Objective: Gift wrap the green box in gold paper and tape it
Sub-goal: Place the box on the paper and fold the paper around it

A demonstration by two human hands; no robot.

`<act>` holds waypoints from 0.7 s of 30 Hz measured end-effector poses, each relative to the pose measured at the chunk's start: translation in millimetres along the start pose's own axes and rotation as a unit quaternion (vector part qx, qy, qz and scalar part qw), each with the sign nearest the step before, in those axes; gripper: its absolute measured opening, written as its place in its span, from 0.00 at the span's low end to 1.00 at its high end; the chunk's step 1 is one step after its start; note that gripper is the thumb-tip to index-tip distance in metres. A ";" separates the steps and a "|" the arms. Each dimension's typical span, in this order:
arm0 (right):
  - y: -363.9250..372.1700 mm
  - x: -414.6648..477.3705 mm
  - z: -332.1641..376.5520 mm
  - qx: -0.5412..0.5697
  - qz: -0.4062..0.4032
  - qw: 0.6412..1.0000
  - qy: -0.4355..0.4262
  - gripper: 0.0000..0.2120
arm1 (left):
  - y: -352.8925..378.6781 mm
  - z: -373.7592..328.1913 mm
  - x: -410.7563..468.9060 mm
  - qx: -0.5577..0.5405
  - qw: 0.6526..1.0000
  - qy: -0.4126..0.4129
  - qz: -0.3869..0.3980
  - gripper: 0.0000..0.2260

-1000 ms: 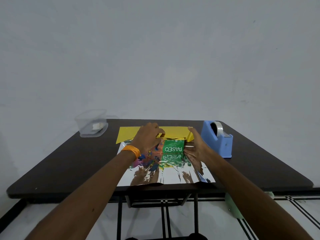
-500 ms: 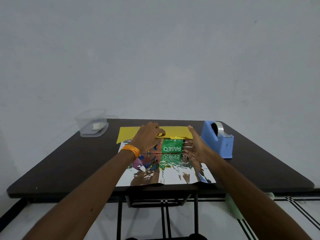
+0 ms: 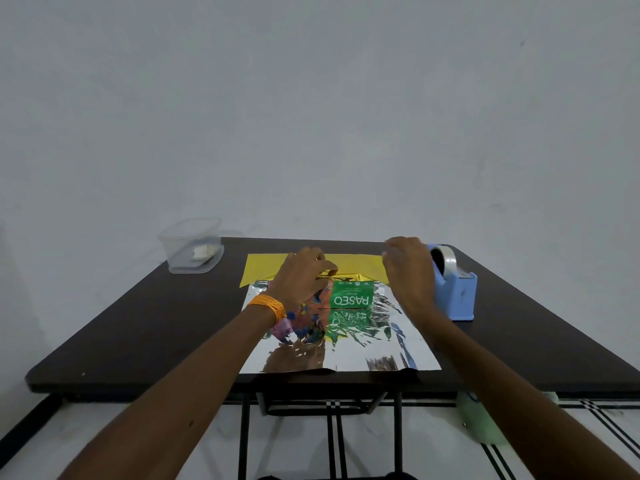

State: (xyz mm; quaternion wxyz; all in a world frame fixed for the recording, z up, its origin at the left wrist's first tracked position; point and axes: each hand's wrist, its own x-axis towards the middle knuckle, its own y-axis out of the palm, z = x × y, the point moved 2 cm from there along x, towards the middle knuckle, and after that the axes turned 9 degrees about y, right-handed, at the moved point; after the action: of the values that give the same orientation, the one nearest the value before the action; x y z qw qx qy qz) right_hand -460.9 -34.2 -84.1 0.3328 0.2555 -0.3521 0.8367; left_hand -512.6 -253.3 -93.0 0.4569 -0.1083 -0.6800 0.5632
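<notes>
Right hand [image 3: 408,268] has left the side of the green cardboard box [image 3: 351,295] and gone up to the far right corner of the shiny gold wrapping paper [image 3: 266,266], just beside the blue tape dispenser [image 3: 457,296]. Its fingers are curled, but I cannot tell whether they grip anything. Left hand [image 3: 301,275] stays put, fingers pinching the gold fold at the box's far edge. Clear plastic tub [image 3: 192,245], far left on the dark counter [image 3: 156,323], holds a small white lump [image 3: 202,251]. The box, lettered PASEO in white, lies on the paper's silver side, mirrored in it.
</notes>
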 end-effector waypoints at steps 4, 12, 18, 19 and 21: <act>27.2 8.6 23.0 -0.067 0.212 0.970 -0.097 0.10 | -1.3 -2.0 -1.2 0.009 1.000 0.002 -0.002 0.16; 41.3 8.2 25.8 -0.085 0.295 0.944 -0.119 0.11 | -1.5 5.6 -6.6 -0.030 0.999 0.009 -0.022 0.15; 42.2 1.4 23.9 -0.087 0.270 0.950 -0.128 0.10 | -11.7 23.7 -23.1 -0.038 0.999 -0.012 -0.026 0.15; 42.0 0.5 24.5 -0.093 0.267 0.950 -0.130 0.10 | -13.8 25.4 -25.1 -0.037 0.999 -0.012 -0.020 0.15; 40.8 0.2 25.7 -0.099 0.264 0.951 -0.129 0.11 | -15.8 26.3 -26.0 -0.030 0.999 -0.012 -0.006 0.16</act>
State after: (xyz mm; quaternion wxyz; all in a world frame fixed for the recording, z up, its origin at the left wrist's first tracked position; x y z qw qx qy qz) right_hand -486.2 -75.3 -85.1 0.0758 0.2251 -0.5276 0.8156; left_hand -511.8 -293.4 -91.0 0.4487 -0.1113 -0.7027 0.5409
